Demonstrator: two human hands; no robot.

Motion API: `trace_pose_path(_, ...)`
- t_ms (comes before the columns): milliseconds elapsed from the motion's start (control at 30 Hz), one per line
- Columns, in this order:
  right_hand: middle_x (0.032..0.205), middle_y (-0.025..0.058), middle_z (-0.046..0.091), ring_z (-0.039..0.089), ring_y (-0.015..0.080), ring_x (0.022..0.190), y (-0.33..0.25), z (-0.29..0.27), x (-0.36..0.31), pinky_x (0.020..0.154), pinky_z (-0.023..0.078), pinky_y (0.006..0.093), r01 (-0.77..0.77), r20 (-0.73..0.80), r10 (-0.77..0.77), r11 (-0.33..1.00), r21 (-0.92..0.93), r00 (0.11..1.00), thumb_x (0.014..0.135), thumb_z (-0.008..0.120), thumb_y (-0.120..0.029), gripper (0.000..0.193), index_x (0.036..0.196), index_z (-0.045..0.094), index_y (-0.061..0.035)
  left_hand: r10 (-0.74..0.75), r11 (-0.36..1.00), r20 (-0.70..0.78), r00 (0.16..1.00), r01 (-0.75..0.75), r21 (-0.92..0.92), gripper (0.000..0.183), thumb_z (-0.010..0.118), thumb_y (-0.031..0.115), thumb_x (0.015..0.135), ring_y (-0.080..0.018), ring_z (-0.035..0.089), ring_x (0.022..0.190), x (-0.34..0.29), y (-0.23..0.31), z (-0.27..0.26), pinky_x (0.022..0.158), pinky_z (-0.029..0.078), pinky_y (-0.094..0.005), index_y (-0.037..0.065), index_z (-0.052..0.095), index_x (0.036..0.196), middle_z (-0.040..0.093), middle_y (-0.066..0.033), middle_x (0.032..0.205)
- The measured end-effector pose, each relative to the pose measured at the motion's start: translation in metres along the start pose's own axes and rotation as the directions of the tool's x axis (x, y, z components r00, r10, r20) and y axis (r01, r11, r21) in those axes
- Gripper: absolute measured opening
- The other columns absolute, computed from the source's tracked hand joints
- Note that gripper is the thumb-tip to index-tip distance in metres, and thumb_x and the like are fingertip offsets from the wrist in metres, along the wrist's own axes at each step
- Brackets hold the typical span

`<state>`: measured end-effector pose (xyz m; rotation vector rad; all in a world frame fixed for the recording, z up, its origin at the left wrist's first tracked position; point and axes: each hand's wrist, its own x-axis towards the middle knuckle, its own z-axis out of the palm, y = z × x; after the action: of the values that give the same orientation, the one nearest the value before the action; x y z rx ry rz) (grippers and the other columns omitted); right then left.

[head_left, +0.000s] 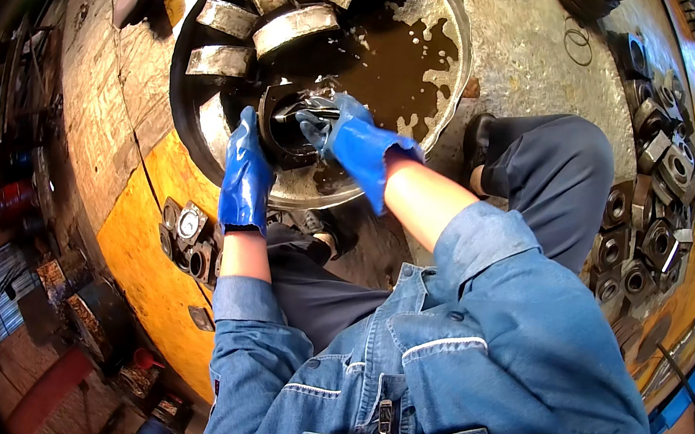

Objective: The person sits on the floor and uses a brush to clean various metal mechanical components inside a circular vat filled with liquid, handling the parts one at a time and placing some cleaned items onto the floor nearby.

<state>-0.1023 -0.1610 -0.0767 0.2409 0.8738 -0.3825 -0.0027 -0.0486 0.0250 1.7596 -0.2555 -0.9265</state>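
A wide round metal pan (465, 54) of dark liquid lies in front of me. At its near side, a dark, wet metal part with a round opening (273, 114) is tilted up. My left hand (247, 168), in a blue rubber glove, grips this part's left side. My right hand (347, 135), also gloved in blue, is closed at the opening around something shiny and dark that I cannot make out. Several thick curved metal pieces (295, 27) stand along the pan's far and left sides, their pale faces wet.
Many metal housings with round holes (673, 168) are piled at the right. A smaller cluster of similar parts (191, 231) sits by the left forearm on yellow-painted floor (146, 266). Thin wire rings (577, 46) lie far right; a brown rounded object (134, 0) stands far left.
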Motion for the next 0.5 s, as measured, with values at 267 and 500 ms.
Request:
trace_pose_path(267,0.113,0.0150,0.076,0.077,0.0254,0.096,-0.056,0.014,-0.014,0.090,0.062,0.0385,0.486,0.597,0.228,0.399,-0.778,0.769,0.104,0.066,-0.028,0.040,0.126,0.070,0.0049,0.004,1.000,0.017,1.000,-0.003,-0.030,0.058,0.050,0.050,0.113,-0.0198,0.072,0.103,0.006,-0.008,-0.007,0.091,0.057,-0.0321,0.000,0.072,0.132,0.077,-0.0106,0.120)
trace_pose_path(500,0.105,0.0101,0.079,0.074,0.0249,0.093,-0.049,0.084,-0.027,0.087,0.058,0.0379,0.541,0.390,0.387,-0.702,-0.463,0.835,0.098,0.071,-0.031,0.028,0.117,0.080,-0.0131,0.006,0.986,0.041,0.999,0.001,-0.164,0.052,0.055,0.046,0.112,-0.0157,0.070,0.097,0.010,-0.011,-0.003,0.087,0.056,-0.0301,0.000,0.072,0.131,0.076,-0.0072,0.115)
